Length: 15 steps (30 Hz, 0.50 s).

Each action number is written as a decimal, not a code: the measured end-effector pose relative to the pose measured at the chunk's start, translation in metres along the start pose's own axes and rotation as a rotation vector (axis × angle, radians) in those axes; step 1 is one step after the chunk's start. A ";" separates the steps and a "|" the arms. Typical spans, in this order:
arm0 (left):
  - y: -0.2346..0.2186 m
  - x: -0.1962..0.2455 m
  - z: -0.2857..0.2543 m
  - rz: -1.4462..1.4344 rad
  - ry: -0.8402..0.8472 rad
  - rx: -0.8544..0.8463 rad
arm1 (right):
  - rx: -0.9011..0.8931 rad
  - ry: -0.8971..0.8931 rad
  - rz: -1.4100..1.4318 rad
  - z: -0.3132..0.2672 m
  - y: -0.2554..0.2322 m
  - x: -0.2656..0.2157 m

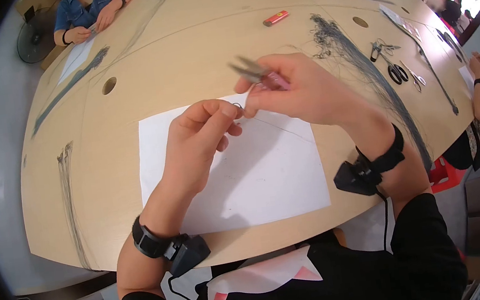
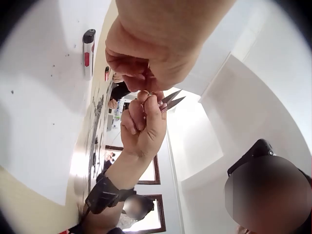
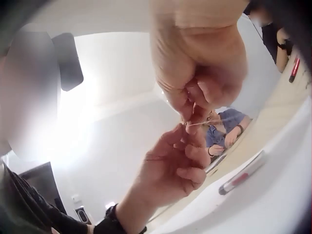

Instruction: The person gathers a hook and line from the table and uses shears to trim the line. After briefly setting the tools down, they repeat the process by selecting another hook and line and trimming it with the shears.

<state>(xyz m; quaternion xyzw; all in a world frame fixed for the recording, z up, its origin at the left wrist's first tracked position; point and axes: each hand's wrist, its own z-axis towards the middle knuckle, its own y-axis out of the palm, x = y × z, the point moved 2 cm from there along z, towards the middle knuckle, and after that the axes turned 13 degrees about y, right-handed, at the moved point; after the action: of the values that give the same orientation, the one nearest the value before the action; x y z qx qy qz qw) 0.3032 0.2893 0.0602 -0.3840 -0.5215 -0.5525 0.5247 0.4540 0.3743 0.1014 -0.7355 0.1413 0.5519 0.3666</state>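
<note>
Thumb and forefinger of the left hand (image 1: pixel 194 143) pinch a small dark wire-like loop (image 1: pixel 237 106) above the white paper (image 1: pixel 257 190). Close by on its right, the right hand (image 1: pixel 298 89) grips small pink-handled snips (image 1: pixel 261 74), blades pointing up and left. Its thumb and fingertip meet at the loop, and a thin strand (image 1: pixel 285 130) trails down to the right. In the left wrist view the snips' blades (image 2: pixel 174 100) stand apart beyond the right hand (image 2: pixel 141 124). The right wrist view shows a fine strand (image 3: pixel 197 124) at the meeting fingertips; the exact grip is partly hidden.
A red lighter-like object (image 1: pixel 276 18) lies farther back. Bundles of dark strands (image 1: pixel 361 63) (image 1: pixel 69 201) flank the paper. Scissors (image 1: pixel 397 73) and other tools lie right. A capped, pen-like object (image 3: pixel 241 173) rests on the paper. Other people sit around the table (image 1: pixel 180 55).
</note>
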 end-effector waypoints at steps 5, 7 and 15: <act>-0.006 0.004 -0.009 -0.071 0.044 0.001 | 0.017 0.167 0.098 -0.006 0.004 -0.010; -0.005 0.001 -0.011 -0.100 0.041 0.008 | -0.032 0.213 0.208 -0.005 0.007 -0.010; -0.006 -0.007 -0.010 -0.017 0.147 -0.058 | -0.139 0.165 0.023 0.006 0.012 -0.011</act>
<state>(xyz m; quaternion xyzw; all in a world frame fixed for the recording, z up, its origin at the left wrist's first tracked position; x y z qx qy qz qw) 0.2991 0.2801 0.0511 -0.3531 -0.4685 -0.5984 0.5456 0.4387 0.3678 0.1066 -0.8005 0.1407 0.5020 0.2956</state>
